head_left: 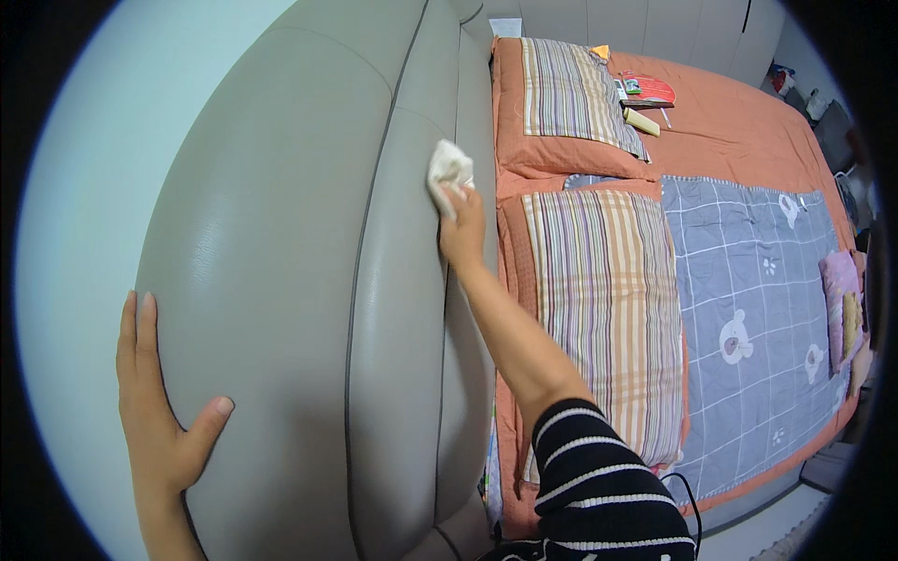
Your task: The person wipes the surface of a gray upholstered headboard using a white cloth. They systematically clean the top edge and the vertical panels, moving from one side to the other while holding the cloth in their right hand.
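Note:
A padded grey headboard (pixel 281 215) with dark piping fills the left half of the view. My right hand (pixel 464 222) is closed on a white cloth (pixel 452 166), which presses against the ridge of the headboard on the bed side. My right arm reaches over the pillows in a black sleeve with white stripes. My left hand (pixel 164 411) rests at the headboard's outer left edge, thumb spread away from the fingers, holding nothing. Part of the cloth is hidden inside my right hand.
Two striped pillows (pixel 603 313) lie beside the headboard on an orange sheet (pixel 748 103). A grey checked quilted mat (pixel 748 271) covers the bed's middle. A red fan (pixel 655 90) and small items lie past the far pillow. A pale wall (pixel 103 196) borders the left.

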### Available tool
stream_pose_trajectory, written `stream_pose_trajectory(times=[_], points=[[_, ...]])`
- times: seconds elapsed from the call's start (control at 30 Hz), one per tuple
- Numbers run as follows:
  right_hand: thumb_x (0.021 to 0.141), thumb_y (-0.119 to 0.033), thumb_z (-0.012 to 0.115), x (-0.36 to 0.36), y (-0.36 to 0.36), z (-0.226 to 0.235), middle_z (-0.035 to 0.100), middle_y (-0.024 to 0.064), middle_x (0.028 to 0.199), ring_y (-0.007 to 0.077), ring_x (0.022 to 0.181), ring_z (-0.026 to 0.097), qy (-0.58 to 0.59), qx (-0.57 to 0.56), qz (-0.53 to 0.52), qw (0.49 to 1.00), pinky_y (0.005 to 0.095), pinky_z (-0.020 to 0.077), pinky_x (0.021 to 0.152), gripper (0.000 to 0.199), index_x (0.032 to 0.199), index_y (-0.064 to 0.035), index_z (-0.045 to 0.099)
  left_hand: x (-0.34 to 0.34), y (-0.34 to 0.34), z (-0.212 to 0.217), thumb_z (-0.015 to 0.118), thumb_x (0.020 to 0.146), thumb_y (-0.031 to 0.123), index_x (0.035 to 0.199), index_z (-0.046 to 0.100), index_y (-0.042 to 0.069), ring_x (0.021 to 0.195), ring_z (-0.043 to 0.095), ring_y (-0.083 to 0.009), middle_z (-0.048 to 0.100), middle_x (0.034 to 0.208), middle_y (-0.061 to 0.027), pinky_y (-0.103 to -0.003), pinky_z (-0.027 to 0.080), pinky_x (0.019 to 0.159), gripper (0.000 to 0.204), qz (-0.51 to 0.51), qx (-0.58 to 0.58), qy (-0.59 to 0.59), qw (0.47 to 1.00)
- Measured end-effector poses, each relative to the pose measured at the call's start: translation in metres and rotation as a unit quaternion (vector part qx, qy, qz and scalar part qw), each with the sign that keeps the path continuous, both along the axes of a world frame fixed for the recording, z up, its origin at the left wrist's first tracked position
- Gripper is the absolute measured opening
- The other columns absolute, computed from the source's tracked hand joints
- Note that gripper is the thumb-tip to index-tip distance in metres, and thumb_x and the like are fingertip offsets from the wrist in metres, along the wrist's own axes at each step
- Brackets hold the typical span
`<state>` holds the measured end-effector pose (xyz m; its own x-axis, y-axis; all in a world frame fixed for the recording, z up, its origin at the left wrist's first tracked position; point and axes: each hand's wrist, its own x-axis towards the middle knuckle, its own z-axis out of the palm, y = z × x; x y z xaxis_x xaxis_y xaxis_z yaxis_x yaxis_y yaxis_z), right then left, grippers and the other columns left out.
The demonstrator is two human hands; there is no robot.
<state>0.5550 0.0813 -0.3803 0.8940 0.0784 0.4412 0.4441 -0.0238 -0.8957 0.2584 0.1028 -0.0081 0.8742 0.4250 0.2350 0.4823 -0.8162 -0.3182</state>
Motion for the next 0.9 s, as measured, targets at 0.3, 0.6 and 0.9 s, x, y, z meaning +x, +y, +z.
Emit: stream_pose_trajectory(times=[0.3, 0.6, 0.9], points=[[0.071, -0.016, 0.067, -0.179, -0.114, 0.03, 0.055, 0.0085, 0.123, 0.0327, 0.105, 0.053, -0.308, 0.089, 0.254, 0.913, 0.044, 0.0447, 0.081, 0.04, 0.11, -0.0218, 0.068, -0.008, 0.005, 0.0, 0.056, 0.07, 0.075, 0.149, 0.027, 0.012, 0.139, 0.029, -0.0386, 0.026, 0.152, -0.0208, -0.055, 0.029, 0.11, 0.105, 0.032, 0.027, 0.034, 0.999], [0.087, -0.018, 0.061, 0.047, 0.021, 0.064, 0.056, 0.0192, 0.114, 0.0404, 0.1, 0.055, -0.055, -0.069, -0.051, 0.995, 0.0443, 0.0479, 0.083, 0.017, 0.102, -0.0119, 0.066, -0.003, 0.002, 0.002, 0.056, 0.071, 0.075, 0.149, 0.028, 0.012, 0.139, 0.029, -0.0388, 0.026, 0.152, -0.0208, -0.055, 0.03, 0.109, 0.105, 0.03, 0.001, 0.022, 0.999], [0.085, -0.018, 0.057, 0.045, 0.039, 0.124, 0.058, 0.0196, 0.1, 0.0367, 0.084, 0.062, -0.095, -0.176, 0.024, 0.98, 0.0472, 0.0498, 0.072, 0.019, 0.097, -0.0123, 0.071, -0.002, 0.006, -0.002, 0.057, 0.07, 0.075, 0.149, 0.028, 0.012, 0.139, 0.029, -0.0391, 0.026, 0.152, -0.0208, -0.055, 0.03, 0.109, 0.105, 0.019, 0.017, 0.031, 0.999]])
